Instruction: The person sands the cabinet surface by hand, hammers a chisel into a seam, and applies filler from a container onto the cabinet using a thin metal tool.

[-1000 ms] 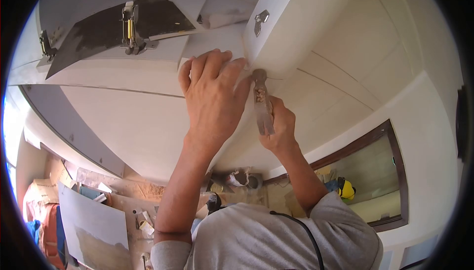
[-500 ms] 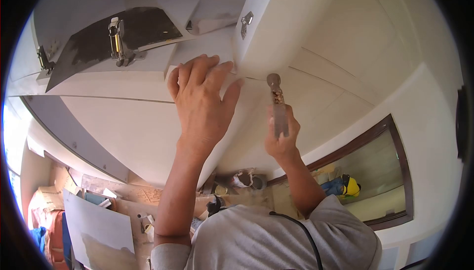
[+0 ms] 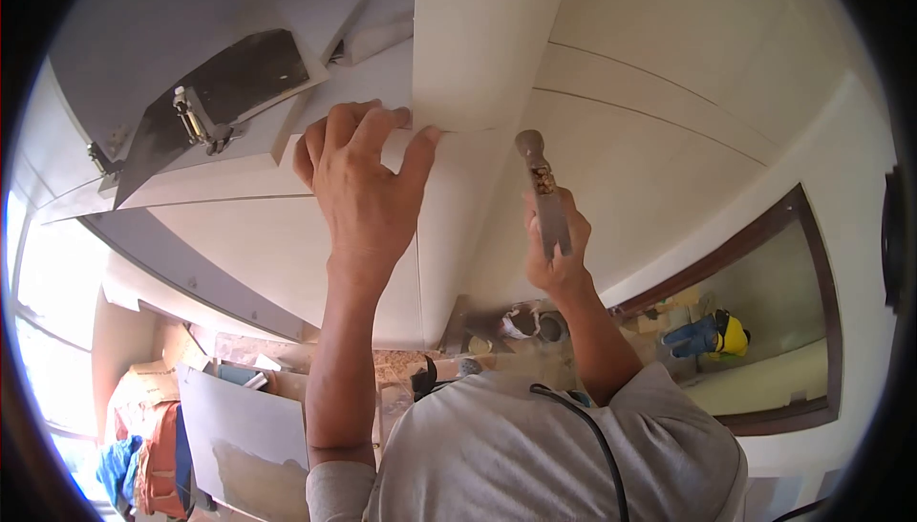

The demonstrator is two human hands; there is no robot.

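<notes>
My right hand (image 3: 554, 259) is closed round a hammer (image 3: 549, 207), held upright with its rounded end on top, apart from the white cabinet front. At the lower corner of a pale cabinet door (image 3: 478, 40) is my left hand (image 3: 358, 173), its fingers curled at the door's left edge and the thumb against its front. The fingers rest over the front ledge of the open cabinet compartment. Inside that compartment, a metal hinge (image 3: 196, 121) stands beside a dark flat sheet (image 3: 234, 68). The contact under my left fingertips is partly hidden.
At the right, a dark-framed glass panel (image 3: 826, 331) shows a person (image 3: 712, 334) in yellow and blue. Below left are a grey board (image 3: 239, 426), an orange-red bag (image 3: 162, 460) and cardboard (image 3: 143, 383). A bright window (image 3: 57, 331) lies at the far left.
The cabinet door has swung so that its hinged edge no longer shows, and my left hand now meets its corner. The hammer is slightly tilted. My view has shifted.
</notes>
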